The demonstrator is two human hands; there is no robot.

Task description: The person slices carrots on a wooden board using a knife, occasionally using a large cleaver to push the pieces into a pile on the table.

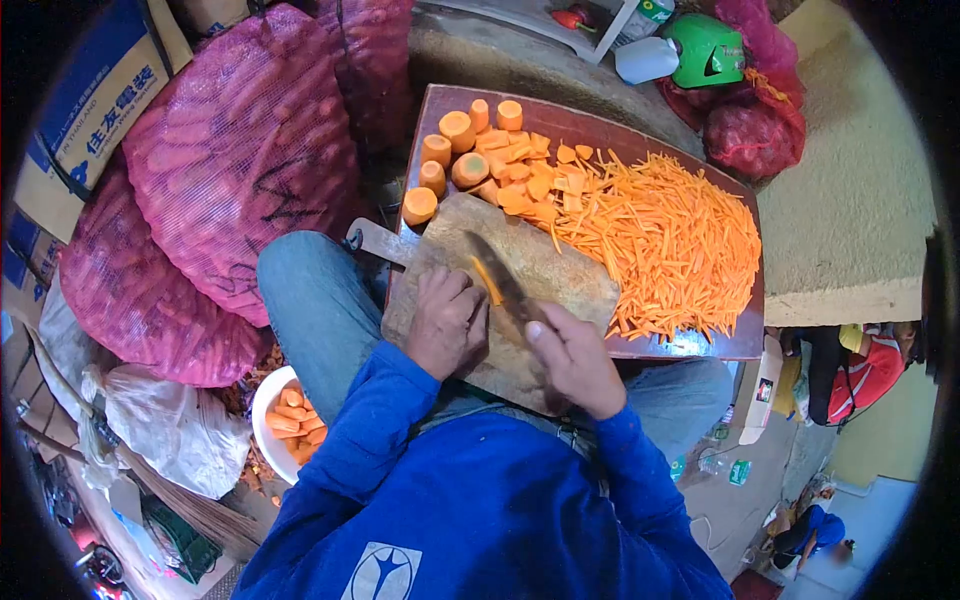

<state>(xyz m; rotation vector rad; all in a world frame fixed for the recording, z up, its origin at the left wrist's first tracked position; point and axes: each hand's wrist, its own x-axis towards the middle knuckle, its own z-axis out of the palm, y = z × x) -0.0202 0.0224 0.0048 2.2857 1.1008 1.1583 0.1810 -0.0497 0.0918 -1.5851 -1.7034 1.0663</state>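
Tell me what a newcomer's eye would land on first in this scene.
First, the heap of shredded carrot glowing orange on the right of the brown tray, with carrot chunks at its far left end. Next, at the centre, the right hand grips a knife over a carrot strip that the left hand steadies on the cutting board. To the left lie bulging red mesh sacks.

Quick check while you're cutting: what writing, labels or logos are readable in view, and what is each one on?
"住友電装": blue characters on the cardboard box at upper left.
Smaller blue print along the same box's edge: too blurred to read.
Black scrawl on the pink mesh sack: not legible.
White emblem on the blue sleeve top: a logo, no readable letters.
Label on the white bottle at top: too small to read.
Nothing on the knife or cutting board.
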